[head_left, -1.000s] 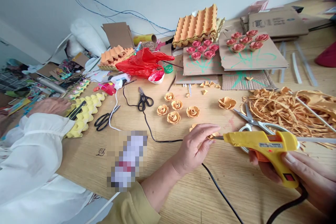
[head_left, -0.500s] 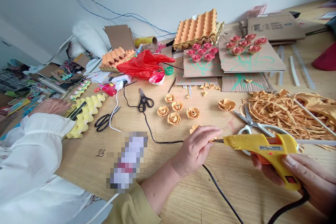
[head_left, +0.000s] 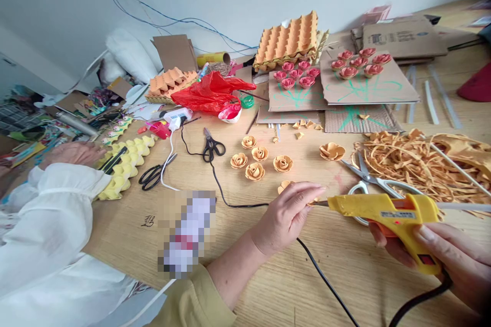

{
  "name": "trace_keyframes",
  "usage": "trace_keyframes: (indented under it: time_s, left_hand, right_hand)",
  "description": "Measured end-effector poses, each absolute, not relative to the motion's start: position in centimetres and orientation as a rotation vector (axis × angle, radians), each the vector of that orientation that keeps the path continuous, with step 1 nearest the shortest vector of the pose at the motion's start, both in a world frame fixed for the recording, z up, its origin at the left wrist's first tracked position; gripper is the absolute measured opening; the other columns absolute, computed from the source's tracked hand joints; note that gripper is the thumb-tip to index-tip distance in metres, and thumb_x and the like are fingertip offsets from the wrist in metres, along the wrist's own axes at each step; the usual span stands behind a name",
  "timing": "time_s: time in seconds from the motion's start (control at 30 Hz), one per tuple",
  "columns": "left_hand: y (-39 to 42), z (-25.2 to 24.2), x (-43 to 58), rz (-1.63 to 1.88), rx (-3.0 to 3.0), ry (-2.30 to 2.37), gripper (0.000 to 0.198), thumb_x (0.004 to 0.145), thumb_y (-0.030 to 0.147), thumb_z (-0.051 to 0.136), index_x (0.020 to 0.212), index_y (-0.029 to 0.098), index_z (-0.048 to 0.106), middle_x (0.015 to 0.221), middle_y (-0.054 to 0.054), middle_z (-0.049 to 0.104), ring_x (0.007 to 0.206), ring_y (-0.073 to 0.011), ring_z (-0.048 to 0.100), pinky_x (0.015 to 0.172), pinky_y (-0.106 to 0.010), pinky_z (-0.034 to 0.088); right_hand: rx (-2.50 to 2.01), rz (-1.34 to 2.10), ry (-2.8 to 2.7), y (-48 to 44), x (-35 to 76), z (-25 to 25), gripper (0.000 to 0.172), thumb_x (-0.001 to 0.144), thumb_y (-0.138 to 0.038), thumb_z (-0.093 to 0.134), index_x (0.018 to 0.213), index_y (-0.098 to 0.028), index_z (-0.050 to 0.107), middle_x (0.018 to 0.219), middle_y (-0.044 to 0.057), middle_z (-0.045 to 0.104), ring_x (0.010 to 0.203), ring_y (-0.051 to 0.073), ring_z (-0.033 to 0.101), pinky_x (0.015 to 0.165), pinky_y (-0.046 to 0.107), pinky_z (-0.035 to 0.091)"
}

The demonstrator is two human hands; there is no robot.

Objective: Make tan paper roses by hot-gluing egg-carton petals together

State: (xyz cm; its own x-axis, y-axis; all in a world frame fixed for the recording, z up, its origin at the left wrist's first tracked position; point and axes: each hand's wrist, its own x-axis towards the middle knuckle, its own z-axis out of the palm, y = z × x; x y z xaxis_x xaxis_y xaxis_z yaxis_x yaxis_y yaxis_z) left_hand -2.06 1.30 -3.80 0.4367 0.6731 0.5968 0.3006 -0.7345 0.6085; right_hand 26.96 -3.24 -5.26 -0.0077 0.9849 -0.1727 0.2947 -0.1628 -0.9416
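Observation:
My right hand grips a yellow hot glue gun by its handle, fingers at the orange trigger; a small red light glows on its side. Its nozzle points left and meets a small orange petal piece pinched in the fingers of my left hand, which hides most of it. Just behind that hand an orange flower is partly covered. Farther back lie several finished orange paper-pulp flowers, with one larger open flower to their right.
Grey-handled scissors lie beside a heap of orange scraps. Black scissors and a black cord are left of the flowers. Pink flowers stand on cardboard sheets. A co-worker's white sleeve reaches over a yellow egg tray.
Almost nothing differs. My right hand and the glue gun have shifted very slightly right and the view has moved a little; the nozzle stays at my left fingers.

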Motion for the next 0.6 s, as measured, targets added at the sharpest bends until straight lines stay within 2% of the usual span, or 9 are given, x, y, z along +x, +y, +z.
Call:
trace_keyframes:
  time_s: [0.1, 0.2, 0.4, 0.6]
  left_hand:
    - [1.3, -3.8, -2.0, 1.233, 2.296, 0.822, 0.045, 0.099, 0.008, 0.045, 0.142, 0.02, 0.05, 0.129, -0.013, 0.062, 0.121, -0.0197, 0.06, 0.104, -0.037, 0.054]
    - [1.3, -3.8, -2.0, 1.232, 2.304, 0.828, 0.046, 0.098, 0.007, 0.045, 0.142, 0.02, 0.05, 0.129, -0.012, 0.062, 0.122, -0.0189, 0.06, 0.106, -0.035, 0.053]
    - [1.3, -3.8, -2.0, 1.226, 2.313, 0.829, 0.048, 0.097, 0.004, 0.044, 0.142, 0.018, 0.05, 0.129, -0.013, 0.062, 0.123, -0.0187, 0.059, 0.108, -0.035, 0.052]
    - [1.2, -4.0, -2.0, 1.236, 2.32, 0.848, 0.048, 0.097, 0.005, 0.045, 0.143, 0.02, 0.049, 0.129, -0.012, 0.063, 0.122, -0.0188, 0.06, 0.106, -0.036, 0.053]
  right_hand:
    - [-1.512, 1.299, -1.435, -3.1, 27.0, -5.1, 0.044, 0.081, -0.067, 0.057, 0.071, -0.027, 0.073, 0.064, 0.005, 0.062, 0.058, 0.025, 0.057, 0.058, 0.037, 0.054]
    - [-1.506, 1.19, -1.499, -3.0, 26.3, -3.8, 0.047, 0.079, -0.07, 0.057, 0.068, -0.027, 0.073, 0.054, 0.004, 0.057, 0.051, 0.023, 0.049, 0.056, 0.037, 0.053]
    - [-1.597, 1.057, -1.571, -3.3, 24.5, -0.9, 0.053, 0.083, -0.073, 0.049, 0.067, -0.03, 0.075, 0.058, 0.005, 0.061, 0.057, 0.025, 0.051, 0.061, 0.037, 0.053]
    - [-1.588, 1.057, -1.571, -3.1, 25.1, -1.6, 0.055, 0.081, -0.075, 0.051, 0.063, -0.029, 0.074, 0.052, 0.005, 0.057, 0.051, 0.024, 0.047, 0.053, 0.036, 0.052]
